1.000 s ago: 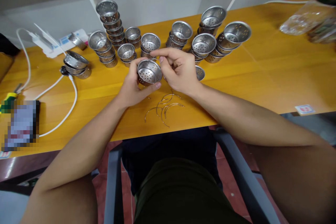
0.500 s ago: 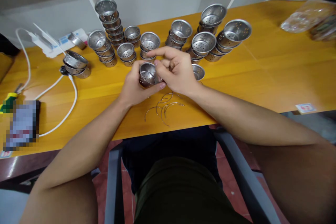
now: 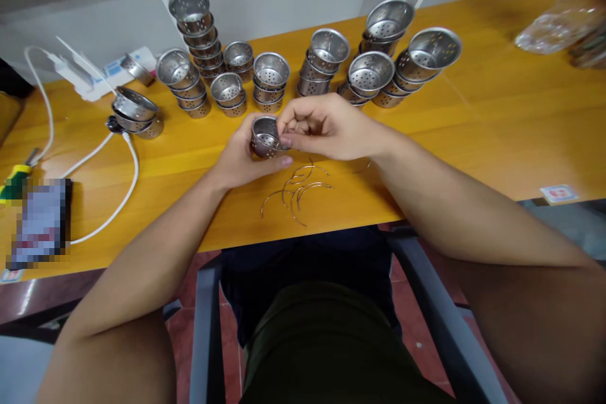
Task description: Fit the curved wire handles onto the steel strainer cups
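Observation:
My left hand (image 3: 237,154) is closed around a small perforated metal strainer cup (image 3: 263,130), its mouth tilted up toward me. At the cup's right rim, my right hand (image 3: 331,129) pinches with thumb and forefinger; whatever sits between those fingertips is too small to make out. Several thin curved metal wires (image 3: 316,185) lie loosely on the yellow table (image 3: 227,221) just below the cup. Behind my hands stand stacks of similar perforated cups, the nearest being a narrow stack (image 3: 271,79).
Taller cup stacks stand to the left (image 3: 190,12) and wider cups (image 3: 433,53) to the right. A power strip (image 3: 118,69) with white cables lies at back left, near a pixelated pouch (image 3: 40,221) and a screwdriver (image 3: 15,183). A clear plastic bag (image 3: 549,31) rests far right.
My right hand has shifted slightly, its extended forefinger now curled in against the thumb at the cup's rim. The left hand still holds the cup.

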`<state>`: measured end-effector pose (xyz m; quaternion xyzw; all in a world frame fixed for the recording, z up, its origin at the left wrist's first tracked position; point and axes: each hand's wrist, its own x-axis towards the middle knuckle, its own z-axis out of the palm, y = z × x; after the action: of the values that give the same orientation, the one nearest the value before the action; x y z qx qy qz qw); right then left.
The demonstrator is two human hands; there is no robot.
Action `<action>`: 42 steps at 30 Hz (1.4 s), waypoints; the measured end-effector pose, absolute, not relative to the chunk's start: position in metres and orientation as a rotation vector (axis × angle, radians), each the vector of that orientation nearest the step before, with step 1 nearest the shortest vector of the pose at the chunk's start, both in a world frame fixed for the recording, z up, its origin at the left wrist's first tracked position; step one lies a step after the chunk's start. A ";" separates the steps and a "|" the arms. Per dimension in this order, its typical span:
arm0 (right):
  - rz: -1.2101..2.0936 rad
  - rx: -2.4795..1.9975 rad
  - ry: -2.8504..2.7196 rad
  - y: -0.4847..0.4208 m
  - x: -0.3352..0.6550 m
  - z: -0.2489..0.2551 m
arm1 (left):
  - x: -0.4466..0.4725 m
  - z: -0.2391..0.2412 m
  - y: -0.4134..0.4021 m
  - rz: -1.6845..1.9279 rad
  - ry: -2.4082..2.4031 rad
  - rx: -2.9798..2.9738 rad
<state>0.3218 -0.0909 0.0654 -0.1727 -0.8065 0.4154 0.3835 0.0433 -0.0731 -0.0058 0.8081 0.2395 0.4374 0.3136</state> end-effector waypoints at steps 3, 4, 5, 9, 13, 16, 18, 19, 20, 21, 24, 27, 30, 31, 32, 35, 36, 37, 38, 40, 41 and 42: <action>1.103 -0.470 -2.033 -0.094 0.318 0.064 | 0.043 -0.009 -0.072 1.169 0.656 2.149; 1.115 -0.484 -2.029 -0.095 0.316 0.063 | 0.043 -0.009 -0.071 1.172 0.664 2.155; 1.120 -0.499 -2.026 -0.096 0.316 0.063 | 0.043 -0.010 -0.071 1.176 0.669 2.163; 1.083 -0.537 -2.025 -0.099 0.315 0.062 | 0.042 -0.010 -0.069 1.200 0.651 2.205; 1.054 -0.522 -2.045 -0.100 0.315 0.060 | 0.038 -0.010 -0.065 1.182 0.631 2.224; 1.020 -0.522 -2.051 -0.101 0.314 0.059 | 0.035 -0.011 -0.064 1.176 0.675 2.220; 1.001 -0.508 -2.048 -0.101 0.314 0.057 | 0.033 -0.011 -0.064 1.177 0.688 2.221; 1.004 -0.497 -2.049 -0.101 0.313 0.056 | 0.033 -0.010 -0.064 1.178 0.688 2.221; 1.012 -0.484 -2.054 -0.101 0.314 0.055 | 0.033 -0.010 -0.065 1.176 0.682 2.220; 1.015 -0.469 -2.061 -0.100 0.314 0.054 | 0.033 -0.009 -0.065 1.172 0.673 2.220; 0.887 -0.470 -2.078 -0.097 0.318 0.052 | 0.034 -0.009 -0.061 1.186 0.669 2.226; 0.604 -0.494 -2.073 -0.093 0.323 0.054 | 0.034 -0.012 -0.054 1.281 0.649 2.254; 0.439 -0.469 -2.119 -0.092 0.328 0.055 | 0.033 -0.016 -0.049 1.356 0.578 2.268; 0.418 -0.472 -2.150 -0.092 0.328 0.054 | 0.032 -0.016 -0.050 1.355 0.583 2.259; 0.407 -0.481 -2.184 -0.094 0.328 0.054 | 0.032 -0.016 -0.051 1.340 0.608 2.247; 0.418 -0.495 -2.276 -0.098 0.324 0.049 | 0.032 -0.015 -0.055 1.278 0.680 2.224; 0.430 -0.478 -2.299 -0.099 0.322 0.048 | 0.032 -0.014 -0.055 1.269 0.663 2.230; 0.443 -0.454 -2.316 -0.100 0.320 0.046 | 0.032 -0.014 -0.055 1.268 0.634 2.241; 0.452 -0.430 -2.321 -0.101 0.318 0.044 | 0.032 -0.015 -0.054 1.277 0.602 2.254; 0.444 -0.411 -2.284 -0.101 0.316 0.042 | 0.032 -0.016 -0.049 1.319 0.557 2.278; 0.427 -0.432 -2.243 -0.100 0.316 0.041 | 0.032 -0.017 -0.047 1.353 0.541 2.291; 0.405 -0.471 -2.198 -0.099 0.315 0.040 | 0.031 -0.018 -0.045 1.377 0.525 2.302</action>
<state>0.3154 -0.0990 0.0405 -0.1876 -0.8752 0.1612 0.4158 0.0314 -0.0451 -0.0179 0.8248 0.1880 0.4932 0.2026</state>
